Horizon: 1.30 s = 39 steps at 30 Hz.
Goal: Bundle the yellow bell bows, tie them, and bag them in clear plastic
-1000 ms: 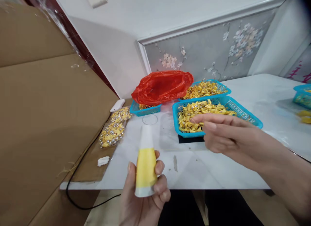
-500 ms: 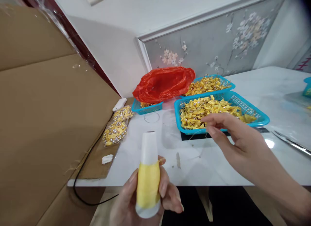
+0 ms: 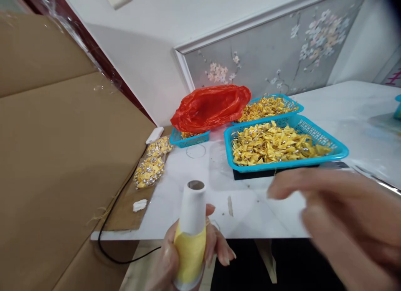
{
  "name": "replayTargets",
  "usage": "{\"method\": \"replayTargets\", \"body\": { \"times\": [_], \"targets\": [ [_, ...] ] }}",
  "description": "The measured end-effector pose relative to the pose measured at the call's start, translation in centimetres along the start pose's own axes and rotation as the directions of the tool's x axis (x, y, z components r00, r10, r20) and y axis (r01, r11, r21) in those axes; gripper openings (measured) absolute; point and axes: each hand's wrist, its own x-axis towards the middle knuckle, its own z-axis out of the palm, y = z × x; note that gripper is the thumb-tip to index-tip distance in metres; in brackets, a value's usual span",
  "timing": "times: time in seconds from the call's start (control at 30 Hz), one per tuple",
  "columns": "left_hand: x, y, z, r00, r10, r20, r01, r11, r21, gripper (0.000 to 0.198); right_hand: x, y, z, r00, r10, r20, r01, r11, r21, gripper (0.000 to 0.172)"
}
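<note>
My left hand (image 3: 167, 259) is wrapped round a thread spool (image 3: 191, 245), a white cone with yellow thread wound on its lower part. The spool stands nearly upright, its hollow white top tipped so that the hole shows. To the right my right hand (image 3: 347, 216) hangs over the table's front edge, smeared by motion. Its index finger and thumb are apart, and I see nothing held between them. Beyond that hand lies a blue basket (image 3: 230, 157) full of yellow ribbon pieces (image 3: 266, 145) with silvery beads.
Another blue basket (image 3: 299, 110) of yellow pieces stands behind, beside a red plastic bag (image 3: 209, 109) on a smaller blue basket (image 3: 191, 140). Clear packs of beaded pieces (image 3: 149, 172) lie on cardboard at left. A tall cardboard box (image 3: 62, 170) borders the white table (image 3: 188, 199).
My right hand has moved down, right and nearer to me, its fingers spreading apart. My left hand has lowered slightly and tilted the spool so that its top hole shows.
</note>
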Motion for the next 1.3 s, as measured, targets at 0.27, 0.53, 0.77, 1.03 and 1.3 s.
{"method": "replayTargets", "body": {
  "times": [0.27, 0.53, 0.77, 1.03, 1.3],
  "targets": [
    [-1.3, 0.0, -0.8, 0.991, -0.025, -0.134, 0.034, 0.997, 0.065, 0.046, 1.5, -1.3, 4.8, 0.832, 0.193, 0.521, -0.419, 0.834, 0.360, 0.016],
    [-0.5, 0.3, -0.4, 0.997, -0.014, -0.082, 0.007, 0.996, -0.083, 0.051, 1.6, -0.9, 5.1, 0.666, 0.239, 0.707, -0.746, 0.226, 0.626, 0.023],
    [-0.5, 0.4, -0.2, 0.988, -0.055, -0.142, 0.037, 0.991, -0.128, 0.049, 1.7, -0.2, 4.2, 0.662, 0.270, 0.699, -0.747, 0.313, 0.586, 0.031],
    [-0.1, 0.1, -0.5, 0.995, 0.027, -0.096, -0.028, 0.999, -0.016, 0.046, 2.0, -0.9, 4.0, 0.817, 0.214, 0.535, -0.481, 0.765, 0.429, 0.013],
    [-0.6, -0.6, -1.5, 0.984, 0.004, -0.178, -0.002, 1.000, 0.009, 0.042, 1.1, -0.6, 5.8, 0.964, -0.142, 0.224, 0.114, 0.984, 0.134, 0.010]
  ]
}}
